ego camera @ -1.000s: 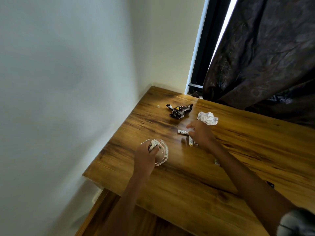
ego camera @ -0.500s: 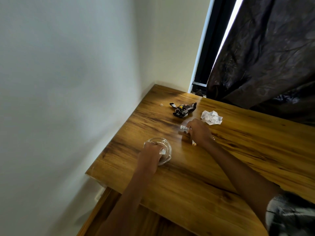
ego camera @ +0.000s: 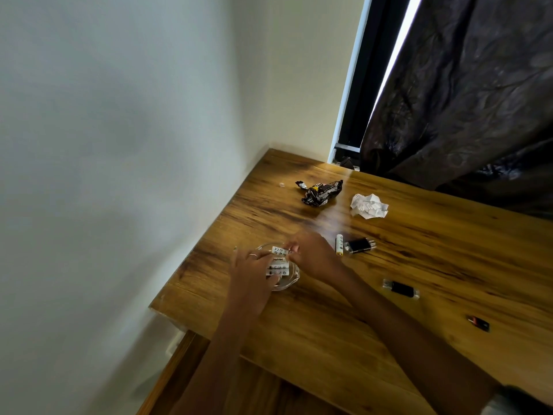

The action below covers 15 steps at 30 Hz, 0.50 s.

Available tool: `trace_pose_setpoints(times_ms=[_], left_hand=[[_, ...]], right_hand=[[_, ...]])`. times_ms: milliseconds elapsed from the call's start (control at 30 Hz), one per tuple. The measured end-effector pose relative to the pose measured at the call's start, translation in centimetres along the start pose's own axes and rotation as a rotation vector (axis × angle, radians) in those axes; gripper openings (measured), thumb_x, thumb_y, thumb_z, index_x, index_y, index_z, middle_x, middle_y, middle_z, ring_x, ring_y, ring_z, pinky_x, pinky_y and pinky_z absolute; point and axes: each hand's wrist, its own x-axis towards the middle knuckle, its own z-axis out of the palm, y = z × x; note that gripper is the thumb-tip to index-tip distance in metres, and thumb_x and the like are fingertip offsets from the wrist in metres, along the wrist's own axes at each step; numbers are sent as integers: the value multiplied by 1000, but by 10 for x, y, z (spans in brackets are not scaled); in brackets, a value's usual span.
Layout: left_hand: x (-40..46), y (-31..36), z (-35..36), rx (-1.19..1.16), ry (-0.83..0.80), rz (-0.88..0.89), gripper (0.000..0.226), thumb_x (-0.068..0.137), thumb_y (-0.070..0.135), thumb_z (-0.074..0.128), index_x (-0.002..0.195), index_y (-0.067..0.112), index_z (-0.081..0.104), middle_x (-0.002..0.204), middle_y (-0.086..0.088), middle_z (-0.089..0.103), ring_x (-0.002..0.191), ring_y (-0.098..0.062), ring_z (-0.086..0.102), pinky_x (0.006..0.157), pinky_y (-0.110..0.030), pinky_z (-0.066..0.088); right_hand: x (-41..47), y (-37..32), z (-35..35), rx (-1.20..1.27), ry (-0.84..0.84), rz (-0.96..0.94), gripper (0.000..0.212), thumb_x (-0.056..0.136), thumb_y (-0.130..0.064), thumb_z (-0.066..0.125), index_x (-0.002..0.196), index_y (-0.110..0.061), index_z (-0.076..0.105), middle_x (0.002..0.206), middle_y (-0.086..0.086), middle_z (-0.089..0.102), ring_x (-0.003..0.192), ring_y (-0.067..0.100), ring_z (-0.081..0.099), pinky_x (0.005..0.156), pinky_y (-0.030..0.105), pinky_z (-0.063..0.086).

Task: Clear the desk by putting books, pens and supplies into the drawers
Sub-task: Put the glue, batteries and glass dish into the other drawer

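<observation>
Both hands meet over glass dish (ego camera: 291, 279) near desk's (ego camera: 344, 310) left edge: right hand (ego camera: 314, 254) pinches a white battery (ego camera: 279, 251) above it, left hand (ego camera: 253, 278) w/ fingers curled around more batteries (ego camera: 277, 269) at dish. Another battery (ego camera: 339, 244) + dark adapter (ego camera: 359, 245) lie right of dish; wrapper (ego camera: 321, 193) & crumpled paper (ego camera: 368, 206) beyond; two small dark items further right. Risk: batteries are round, a loose drop could bounce out & roll off the nearby left or front edge; dish could tip if nudged. Plenty of bare wood right of dish for moving. No drawers in view.
</observation>
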Motion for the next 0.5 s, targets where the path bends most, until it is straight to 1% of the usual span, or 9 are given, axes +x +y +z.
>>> trace_pose_setpoints(times_ms=[67, 133, 267, 400, 467, 500], left_hand=[[-7, -1, 2, -34, 73, -64, 46, 92, 36, 52, 136, 24, 49, 142, 4, 46, 138, -18, 24, 116, -37, 4], [-13, 0, 5, -80, 122, -126, 46, 92, 36, 52, 136, 22, 48, 140, 2, 48, 137, -19, 27, 116, -38, 5], [-19, 2, 11, -181, 167, -179, 46, 92, 30, 54, 137, 20, 48, 141, -1, 47, 134, -22, 32, 115, -40, 13], [-20, 1, 17, -208, 168, -172, 44, 95, 28, 48, 138, 20, 45, 142, 0, 46, 133, -21, 35, 114, -40, 18], [-20, 1, 20, -218, 173, -151, 44, 96, 25, 47, 139, 19, 44, 142, -2, 46, 133, -22, 37, 113, -42, 20], [-20, 1, 21, -224, 176, -141, 44, 96, 22, 47, 139, 18, 44, 142, -3, 47, 132, -23, 38, 113, -42, 21]], right_hand=[[1, -3, 4, -74, 18, -13, 23, 86, -17, 63, 108, -13, 67, 109, 6, 63, 104, 21, 53, 85, 33, 42], [3, -8, 7, -159, 26, -49, 22, 86, -15, 62, 107, -14, 67, 109, 6, 64, 105, 22, 54, 86, 35, 44], [5, -15, 14, -271, 55, -126, 18, 86, -10, 56, 100, -12, 66, 103, 6, 67, 99, 24, 54, 84, 38, 44], [2, -13, 13, -205, 36, -156, 19, 88, -10, 54, 99, -11, 69, 102, 6, 68, 98, 23, 56, 85, 37, 45], [0, -5, 9, -64, 103, -87, 18, 88, -9, 55, 100, -10, 69, 102, 7, 67, 96, 22, 58, 84, 38, 48], [0, 0, 6, 12, 183, -39, 17, 89, -9, 54, 98, -9, 68, 100, 8, 67, 92, 21, 59, 82, 38, 50]])
